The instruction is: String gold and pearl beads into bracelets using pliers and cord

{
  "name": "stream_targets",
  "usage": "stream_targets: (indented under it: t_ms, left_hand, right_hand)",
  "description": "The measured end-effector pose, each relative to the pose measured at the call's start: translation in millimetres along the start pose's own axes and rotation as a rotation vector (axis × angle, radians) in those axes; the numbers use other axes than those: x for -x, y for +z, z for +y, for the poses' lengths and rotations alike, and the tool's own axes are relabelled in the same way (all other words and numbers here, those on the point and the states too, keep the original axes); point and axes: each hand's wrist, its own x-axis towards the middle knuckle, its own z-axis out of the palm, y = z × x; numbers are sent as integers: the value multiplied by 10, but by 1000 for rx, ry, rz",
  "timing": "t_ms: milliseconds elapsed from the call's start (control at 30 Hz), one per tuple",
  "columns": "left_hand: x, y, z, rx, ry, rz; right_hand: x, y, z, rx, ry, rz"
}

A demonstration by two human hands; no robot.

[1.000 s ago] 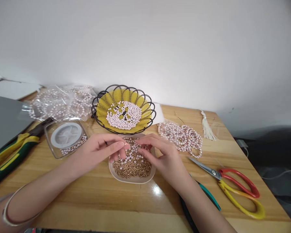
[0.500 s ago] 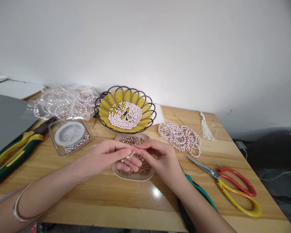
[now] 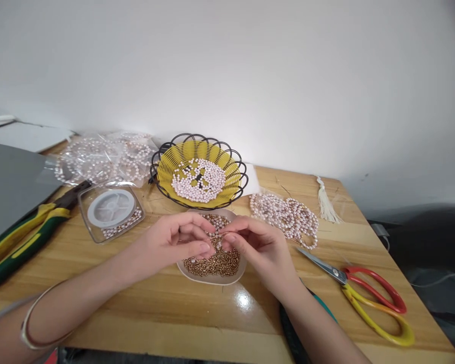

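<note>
Both hands meet over a pale bowl [image 3: 185, 275] of small gold beads [image 3: 212, 265], with some pinkish pearl beads at its far side. My left hand [image 3: 174, 240] is closed, thumb near the bent fingers, on a thin beaded strand [image 3: 218, 244] whose details are mostly hidden. My right hand [image 3: 261, 247] pinches the same strand between thumb and forefinger, its fingertips close to the left ones. Just behind the bowl stands a yellow basket [image 3: 167, 177] with a black looped rim, holding loose pearl beads [image 3: 208, 184].
Bagged pearl strands [image 3: 102, 156], a clear box with a white spool [image 3: 110, 208] and green-yellow pliers [image 3: 34, 222] lie left. To the right are a pile of pearl strands [image 3: 288, 217], a cream tassel [image 3: 326, 202], red-yellow scissors [image 3: 345, 278] and a teal-handled tool [image 3: 291, 328] under my right forearm.
My left fingers have curled in from lying stretched beneath the strand. The right hand has shifted slightly right and still pinches it. The whole view has moved a little.
</note>
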Motion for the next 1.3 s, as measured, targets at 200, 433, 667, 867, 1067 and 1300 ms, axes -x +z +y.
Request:
stream_targets:
  t_ms: [200,433,667,867,1067,1300]
  left_hand:
    - [1,23,-24,-94,95,28]
    - [6,54,26,-295,210,47]
    - [10,111,-51,-343,201,90]
    - [19,158,-58,-400,198,109]
    - [15,141,-76,-522,300,178]
    - [45,95,-104,-484,340,212]
  right_hand:
    - [-20,-12,16,63,-44,-2]
    - [-15,-35,58,-113,205,-98]
    - [-21,-39,51,-211,253,-95]
    - [-9,-11,48,-232,269,-112]
    - [-24,-20,44,-187,268,-91]
    - [-38,-42,0,-84,272,-87]
